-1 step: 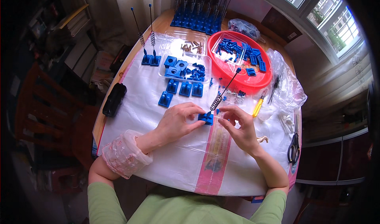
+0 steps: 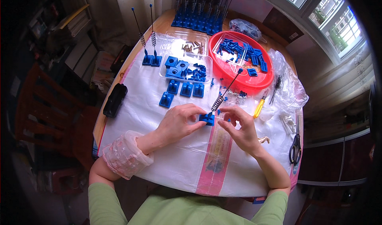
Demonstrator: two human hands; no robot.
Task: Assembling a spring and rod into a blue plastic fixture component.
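A blue plastic base [image 2: 207,119] with a black coil spring [image 2: 217,103] rising from it stands on the covered table before me. The spring's thin rod leans right and ends in a blue tip [image 2: 240,70]. My left hand [image 2: 178,123] pinches the base's left side between thumb and fingers. Just right of the base is my right hand [image 2: 241,128], thumb and forefinger apart with nothing visible held between them. A tiny blue piece [image 2: 219,112] shows by its forefinger tip; whether they touch I cannot tell. Several blue bases without springs [image 2: 186,89] lie farther off.
Clear plastic boxes [image 2: 164,74] hold blue parts and brass-coloured pins. A red basin [image 2: 267,80] contains more blue pieces. Two finished-looking spring stands [image 2: 152,60] are at left, many more [image 2: 197,22] at back. A yellow-handled tool [image 2: 259,107], scissors [image 2: 295,149] and a black case [image 2: 115,100] lie around.
My right thumb and fingers have shifted very slightly. The base and my left hand look the same.
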